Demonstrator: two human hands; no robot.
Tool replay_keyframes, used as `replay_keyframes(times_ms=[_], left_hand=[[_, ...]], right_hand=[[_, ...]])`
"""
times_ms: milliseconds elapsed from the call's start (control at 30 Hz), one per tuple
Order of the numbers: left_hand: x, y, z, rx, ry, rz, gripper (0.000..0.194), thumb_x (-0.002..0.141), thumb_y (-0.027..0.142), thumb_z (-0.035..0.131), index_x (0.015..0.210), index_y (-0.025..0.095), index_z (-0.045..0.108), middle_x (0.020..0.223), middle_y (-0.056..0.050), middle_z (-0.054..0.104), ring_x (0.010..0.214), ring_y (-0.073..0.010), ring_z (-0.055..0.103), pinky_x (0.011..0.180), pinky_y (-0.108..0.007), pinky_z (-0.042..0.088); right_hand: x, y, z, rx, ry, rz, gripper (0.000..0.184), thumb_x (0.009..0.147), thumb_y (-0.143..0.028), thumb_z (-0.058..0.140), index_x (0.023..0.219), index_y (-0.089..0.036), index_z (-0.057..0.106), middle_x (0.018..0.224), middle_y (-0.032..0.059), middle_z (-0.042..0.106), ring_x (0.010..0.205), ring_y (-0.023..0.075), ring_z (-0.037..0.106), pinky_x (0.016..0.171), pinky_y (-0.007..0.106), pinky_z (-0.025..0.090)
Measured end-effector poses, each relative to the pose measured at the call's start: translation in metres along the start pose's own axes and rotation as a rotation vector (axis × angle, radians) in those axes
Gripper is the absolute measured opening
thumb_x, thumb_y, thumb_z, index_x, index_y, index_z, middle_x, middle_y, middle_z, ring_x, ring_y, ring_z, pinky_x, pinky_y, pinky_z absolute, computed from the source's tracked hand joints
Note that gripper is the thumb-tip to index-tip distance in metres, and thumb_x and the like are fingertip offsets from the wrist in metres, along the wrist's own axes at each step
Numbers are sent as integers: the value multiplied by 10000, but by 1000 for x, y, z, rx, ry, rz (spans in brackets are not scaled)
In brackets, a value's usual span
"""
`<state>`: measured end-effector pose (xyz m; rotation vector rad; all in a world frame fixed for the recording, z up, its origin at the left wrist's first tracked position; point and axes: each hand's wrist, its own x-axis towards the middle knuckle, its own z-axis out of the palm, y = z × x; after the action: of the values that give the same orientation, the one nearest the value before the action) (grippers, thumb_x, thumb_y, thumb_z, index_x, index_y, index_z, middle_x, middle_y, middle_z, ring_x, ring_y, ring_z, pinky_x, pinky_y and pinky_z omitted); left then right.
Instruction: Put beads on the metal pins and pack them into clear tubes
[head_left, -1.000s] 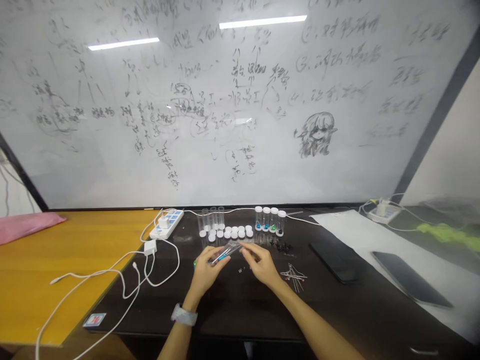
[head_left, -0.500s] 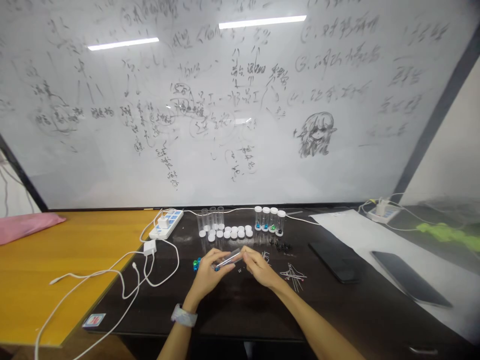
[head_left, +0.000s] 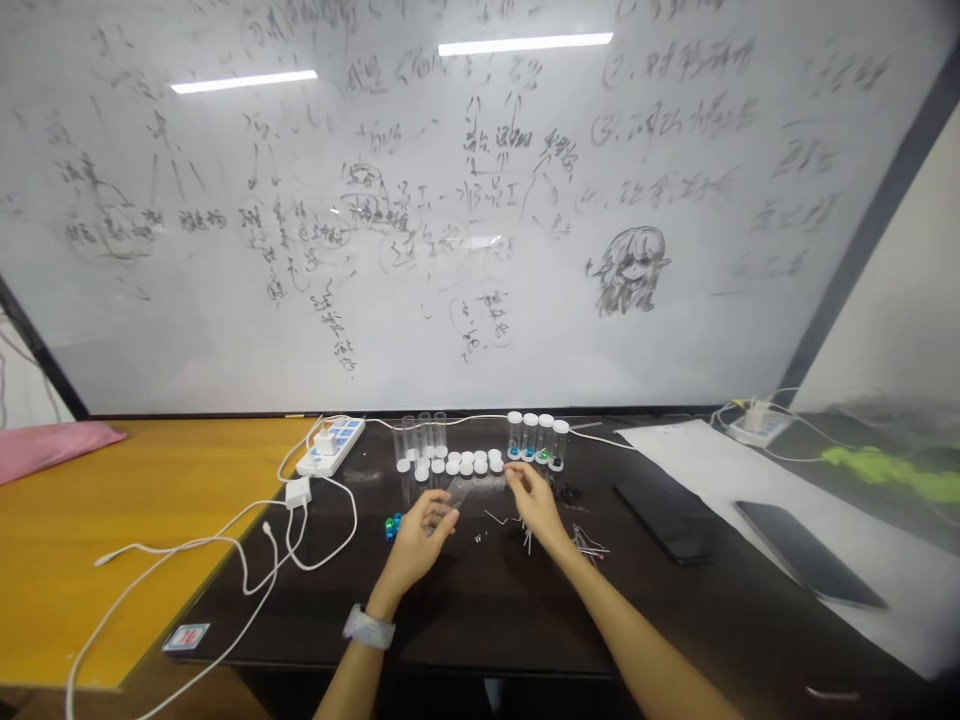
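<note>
Clear tube juts end-first into open room between the hands.

A scrawled-over whiteboard bearing 1 cartoon sketch and 2 streaks of light spans the upper frame. White cables trail over a yellow tabletop at lower left, near a power strip; 2 dark phone-like slabs lie at lower right, 1 of them on white paper.
</note>
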<state>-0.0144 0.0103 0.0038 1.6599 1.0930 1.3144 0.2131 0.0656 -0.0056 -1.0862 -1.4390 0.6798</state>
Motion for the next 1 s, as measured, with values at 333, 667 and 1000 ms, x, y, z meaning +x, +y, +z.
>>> replay_keyframes(times_ms=[333,667,1000], left_hand=[[-4,1,1,48,-65,-7,364,812,354,694,1118,229,543,839,15,579,750,-144,592,659,-248,501],[-9,-6,0,200,-195,131,438,895,265,563,1317,247,444,928,-7,541,891,-177,575,861,-347,501],[-12,-3,-1,288,-245,133,394,907,284,569,1295,240,515,877,-5,608,847,-190,600,850,-342,469]], right_hand=[[21,0,-43,-593,-667,-146,107,774,-239,666,849,-193,726,830,48,716,769,201,652,708,275,445],[5,2,-15,-767,-719,-303,101,786,-114,630,717,-184,653,793,78,653,767,224,607,720,315,458],[-3,-54,-33,-695,-530,-520,227,853,-9,387,918,-193,503,887,65,546,802,210,501,715,312,414]])
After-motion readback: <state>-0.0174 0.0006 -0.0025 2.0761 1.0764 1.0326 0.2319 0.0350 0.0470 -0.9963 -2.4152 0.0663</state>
